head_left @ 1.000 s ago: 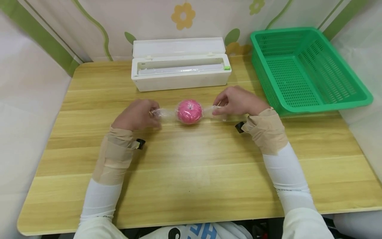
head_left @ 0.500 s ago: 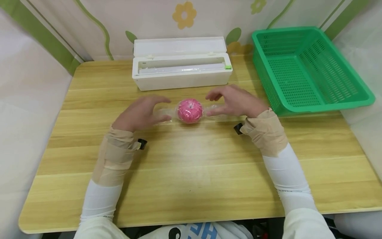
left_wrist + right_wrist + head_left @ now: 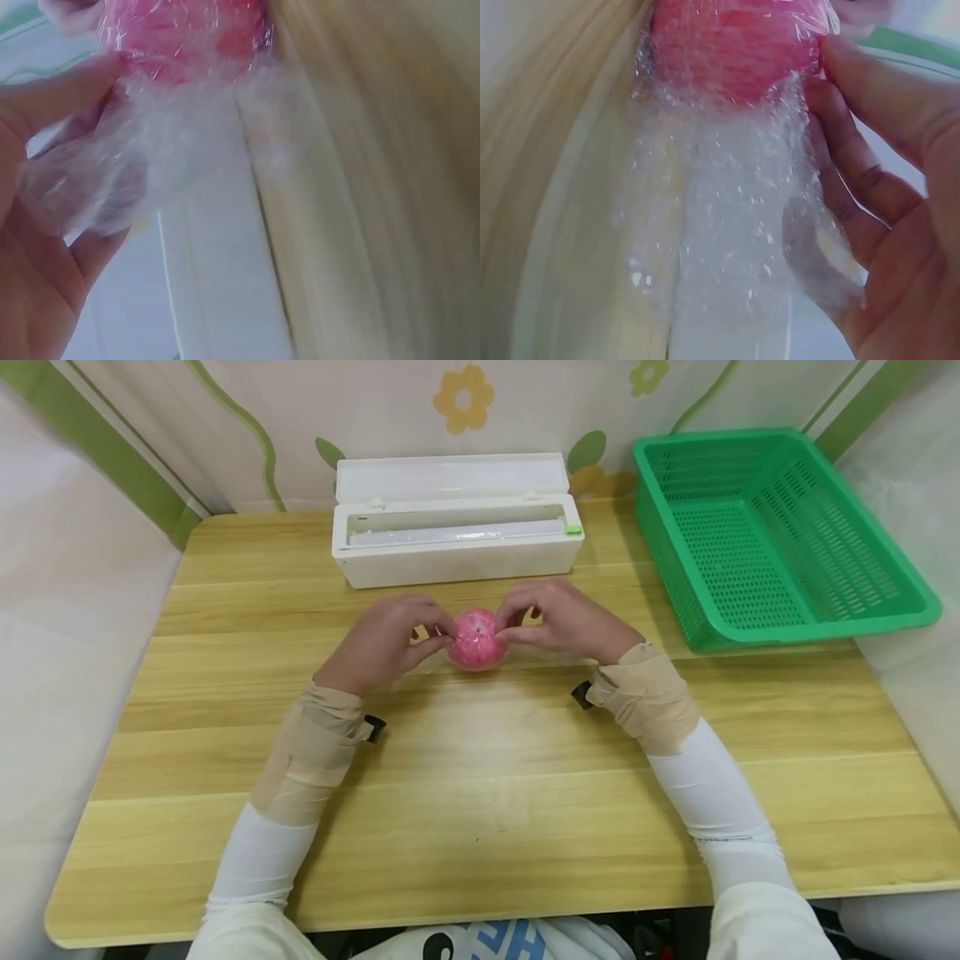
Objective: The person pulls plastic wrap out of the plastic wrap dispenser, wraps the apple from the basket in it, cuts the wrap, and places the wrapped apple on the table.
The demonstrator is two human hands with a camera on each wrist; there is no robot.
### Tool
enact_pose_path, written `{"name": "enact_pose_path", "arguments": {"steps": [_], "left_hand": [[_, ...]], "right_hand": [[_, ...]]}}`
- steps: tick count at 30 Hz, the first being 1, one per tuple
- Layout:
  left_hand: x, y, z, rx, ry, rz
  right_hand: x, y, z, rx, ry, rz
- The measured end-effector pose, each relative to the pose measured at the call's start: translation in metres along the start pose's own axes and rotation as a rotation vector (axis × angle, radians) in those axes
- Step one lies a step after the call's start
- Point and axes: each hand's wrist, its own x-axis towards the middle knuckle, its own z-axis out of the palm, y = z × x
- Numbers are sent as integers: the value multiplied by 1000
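A round pink-red fruit, apple-like with a small dimple on top, sits wrapped in clear cling film on the table. My left hand is at its left side, pinching the film against the fruit between thumb and fingertips. From the opposite side my right hand pinches the film at the fruit's edge in the same way. Crumpled loose film trails below the fruit across the left palm in the left wrist view. A wider crinkled flap of cling film hangs beside the right fingers in the right wrist view.
Behind the hands stands a white cling film box, lid raised, a roll inside and a green piece at its right end. A green plastic basket is at the back right of the wooden table. A patterned wall borders the back.
Both hands let go of the outstretched film ends, opened, then moved inward to the fruit. Now their fingertips pinch the film close at its two sides.
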Motion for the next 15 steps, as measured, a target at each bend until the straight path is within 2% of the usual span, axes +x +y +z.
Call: {"name": "enact_pose_path", "arguments": {"steps": [4, 8, 11, 15], "left_hand": [[-1, 1, -2, 14, 11, -23], [2, 1, 5, 10, 42, 32], [3, 2, 8, 0, 29, 62], [2, 4, 5, 7, 10, 28]], "right_hand": [[-2, -4, -3, -28, 19, 4], [0, -5, 0, -79, 17, -43], [0, -6, 3, -113, -11, -52], [-2, -5, 2, -116, 7, -34]]}}
